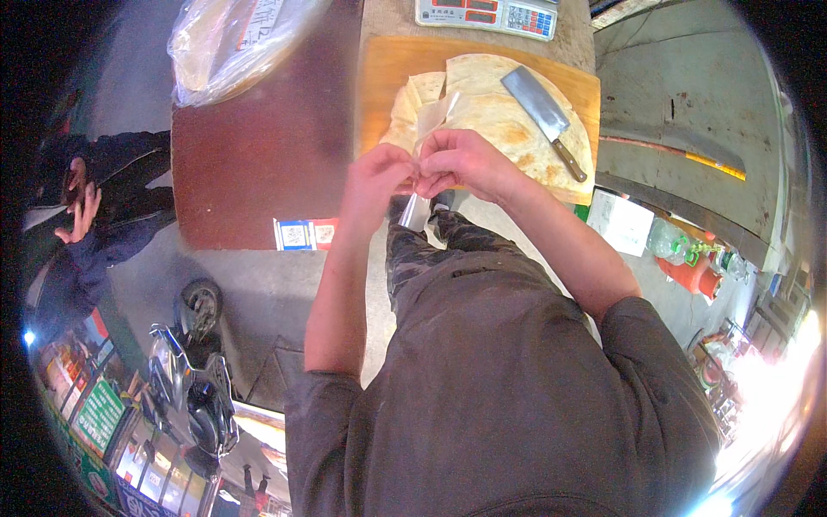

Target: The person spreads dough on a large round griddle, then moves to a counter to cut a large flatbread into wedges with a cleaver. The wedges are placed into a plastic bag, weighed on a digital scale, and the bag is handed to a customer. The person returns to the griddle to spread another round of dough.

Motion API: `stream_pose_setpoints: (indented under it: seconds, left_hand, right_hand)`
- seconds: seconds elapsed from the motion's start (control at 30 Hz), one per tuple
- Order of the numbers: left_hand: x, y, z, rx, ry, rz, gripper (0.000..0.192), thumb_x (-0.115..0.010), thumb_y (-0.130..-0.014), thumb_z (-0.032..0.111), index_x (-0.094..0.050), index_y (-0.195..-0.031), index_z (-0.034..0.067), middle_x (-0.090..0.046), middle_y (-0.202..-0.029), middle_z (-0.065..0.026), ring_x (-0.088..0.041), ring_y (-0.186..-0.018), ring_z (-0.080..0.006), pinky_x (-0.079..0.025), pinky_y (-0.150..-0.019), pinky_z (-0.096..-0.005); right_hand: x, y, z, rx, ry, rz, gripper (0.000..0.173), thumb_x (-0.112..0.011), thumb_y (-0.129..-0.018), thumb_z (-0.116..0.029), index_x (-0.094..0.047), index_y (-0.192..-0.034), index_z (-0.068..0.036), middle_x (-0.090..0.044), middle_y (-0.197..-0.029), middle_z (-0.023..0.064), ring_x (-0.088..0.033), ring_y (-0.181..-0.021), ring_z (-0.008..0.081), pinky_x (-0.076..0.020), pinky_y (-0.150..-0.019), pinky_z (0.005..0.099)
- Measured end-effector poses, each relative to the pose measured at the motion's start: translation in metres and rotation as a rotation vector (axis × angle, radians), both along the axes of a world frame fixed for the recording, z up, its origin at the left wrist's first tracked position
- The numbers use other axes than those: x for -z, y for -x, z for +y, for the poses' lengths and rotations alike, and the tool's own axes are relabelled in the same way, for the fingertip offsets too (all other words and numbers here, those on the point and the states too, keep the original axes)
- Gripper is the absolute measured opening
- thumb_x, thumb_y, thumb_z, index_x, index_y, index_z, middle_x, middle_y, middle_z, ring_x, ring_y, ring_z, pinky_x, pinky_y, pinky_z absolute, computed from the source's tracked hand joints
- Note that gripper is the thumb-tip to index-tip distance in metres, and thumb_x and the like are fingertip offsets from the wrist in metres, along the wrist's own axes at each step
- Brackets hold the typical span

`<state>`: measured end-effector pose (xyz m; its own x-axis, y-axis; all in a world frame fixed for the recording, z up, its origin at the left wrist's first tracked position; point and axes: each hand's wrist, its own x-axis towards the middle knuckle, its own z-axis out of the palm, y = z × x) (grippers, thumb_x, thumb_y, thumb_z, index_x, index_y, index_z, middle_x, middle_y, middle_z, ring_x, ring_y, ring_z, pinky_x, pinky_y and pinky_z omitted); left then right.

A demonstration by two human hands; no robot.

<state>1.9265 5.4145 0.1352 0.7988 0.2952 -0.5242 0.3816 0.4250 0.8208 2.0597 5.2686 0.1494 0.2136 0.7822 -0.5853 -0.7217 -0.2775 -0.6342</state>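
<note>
Both my hands meet over the near edge of a wooden board (381,77), fingertips close together on a thin clear plastic bag (415,212). My left hand (382,169) pinches it from the left, my right hand (462,161) from the right. Part of the film hangs below the fingers; another part reaches up over the bread. Behind my hands lies a large round flatbread (484,123), browned in spots, with a separate cut piece (417,97) at its left. A cleaver (537,103) with a wooden handle rests flat on the bread, right of my right hand.
A digital scale (488,14) stands behind the board. On the dark red tabletop (258,161) sit plastic-wrapped flatbreads (239,52) and printed code cards (303,234). Another person's hand (84,210) shows at far left, above a parked motorbike (200,394). Plastic bottles (669,242) are at right.
</note>
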Motion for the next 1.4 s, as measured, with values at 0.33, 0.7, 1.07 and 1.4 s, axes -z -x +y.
stream_pose_setpoints:
  seconds: [0.33,0.7,1.07,1.4]
  left_hand:
    - [-0.008,0.057,0.031,-0.382,0.022,-0.084,0.008,-0.06,-0.087,0.004,-0.064,-0.093,0.002,-0.068,-0.095,-0.0072,-0.065,-0.088,-0.0171,-0.054,-0.078,-0.032]
    - [0.011,0.069,0.022,-0.268,-0.121,-0.077,0.011,-0.065,-0.092,0.01,-0.065,-0.1,0.002,-0.067,-0.095,-0.0034,-0.063,-0.089,-0.012,-0.05,-0.078,-0.0269]
    - [0.022,0.057,0.039,-0.794,0.419,-0.298,0.008,-0.055,-0.101,0.015,-0.052,-0.096,0.009,-0.059,-0.089,-0.0041,-0.063,-0.089,-0.0208,-0.055,-0.08,-0.0428]
    - [0.051,0.053,0.056,0.56,0.057,0.013,0.028,-0.068,-0.092,0.021,-0.066,-0.114,0.004,-0.069,-0.091,-0.0076,-0.065,-0.074,-0.0176,-0.052,-0.059,-0.0329]
  right_hand:
    - [-0.011,0.017,0.029,-0.048,-0.013,-0.078,0.018,-0.064,-0.093,-0.018,-0.06,-0.094,0.0,-0.067,-0.087,0.0119,-0.071,-0.08,0.0221,-0.0598,-0.073,0.0325]
    - [0.027,0.05,0.059,-0.254,0.012,-0.719,0.028,-0.07,-0.087,-0.025,-0.066,-0.086,0.003,-0.068,-0.075,0.0122,-0.067,-0.068,0.0178,-0.0545,-0.065,0.0334]
    - [0.09,-0.041,0.044,0.526,0.08,-0.013,0.007,-0.053,-0.092,-0.003,-0.057,-0.087,0.0,-0.064,-0.081,0.012,-0.067,-0.079,0.0232,-0.0588,-0.071,0.0351]
    - [-0.09,-0.047,0.116,-0.263,-0.327,-0.707,0.017,-0.064,-0.094,-0.023,-0.058,-0.089,-0.007,-0.056,-0.08,-0.001,-0.052,-0.074,0.01,-0.0476,-0.065,0.0306]
